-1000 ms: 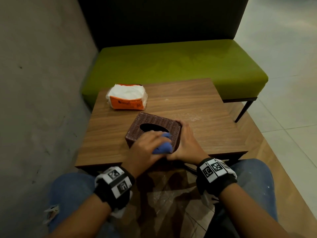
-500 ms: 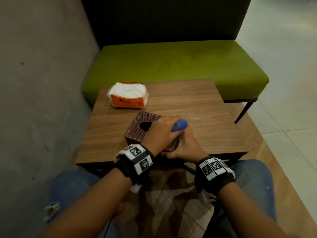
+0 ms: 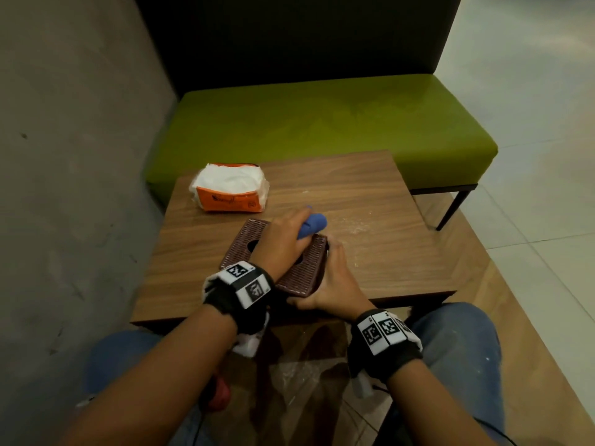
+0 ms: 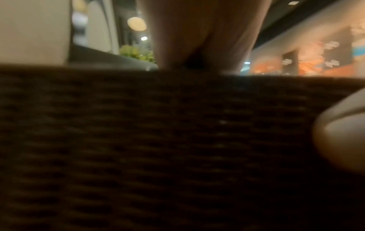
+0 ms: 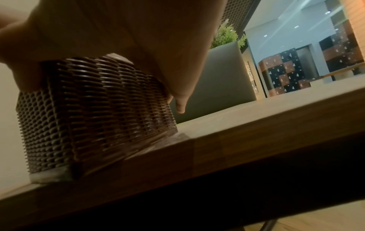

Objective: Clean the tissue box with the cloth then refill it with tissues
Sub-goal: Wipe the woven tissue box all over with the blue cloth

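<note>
A brown woven tissue box point(image 3: 306, 268) stands near the front edge of the wooden table point(image 3: 370, 194), its oval slot partly covered. My left hand point(image 3: 283, 239) lies across the box top and grips a bunched blue cloth point(image 3: 314, 223), which sits at the box's far right edge. My right hand point(image 3: 331, 281) holds the box by its right side, thumb on the near face. In the right wrist view the box point(image 5: 94, 117) sits under my right hand point(image 5: 138, 39). In the left wrist view the blurred woven box top point(image 4: 158, 140) fills the lower frame.
An orange and white pack of tissues point(image 3: 230, 188) lies at the table's far left. A green bench point(image 3: 322, 123) with a dark backrest stands behind the table. A grey wall runs along the left, tiled floor lies to the right. White dust marks the table right of the box.
My left hand has slid the blue cloth over the box top from the near edge to the far right edge. My right hand has stayed on the box's side.
</note>
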The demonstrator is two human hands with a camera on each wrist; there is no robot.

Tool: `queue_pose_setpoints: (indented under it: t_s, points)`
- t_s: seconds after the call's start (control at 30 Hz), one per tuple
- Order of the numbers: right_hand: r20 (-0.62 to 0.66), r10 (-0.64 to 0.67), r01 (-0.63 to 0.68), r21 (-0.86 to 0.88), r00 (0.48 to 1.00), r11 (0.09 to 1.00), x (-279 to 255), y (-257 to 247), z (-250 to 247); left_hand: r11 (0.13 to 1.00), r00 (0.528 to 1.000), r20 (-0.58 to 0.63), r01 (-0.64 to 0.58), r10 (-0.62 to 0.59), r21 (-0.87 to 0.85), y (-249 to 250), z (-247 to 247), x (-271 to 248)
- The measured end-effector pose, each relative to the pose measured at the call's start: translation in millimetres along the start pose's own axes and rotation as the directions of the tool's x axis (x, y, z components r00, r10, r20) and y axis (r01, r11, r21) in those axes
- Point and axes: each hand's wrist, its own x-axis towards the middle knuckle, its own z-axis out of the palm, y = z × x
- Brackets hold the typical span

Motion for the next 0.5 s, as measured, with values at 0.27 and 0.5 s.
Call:
queue_pose_setpoints:
  t_s: [0.27,0.5]
  points:
    - [0.007,-0.020,0.020,0.001,1.000,1.000,2,2,0,0.994,0.988,0.109,-0.110,0.109,0.009,-3,-13,-15]
    - [0.063,0.017,-0.018,0.016,0.998,1.000,2,5,2,0.993,0.991,0.077,-0.108,0.112,-0.048,20,9,-31]
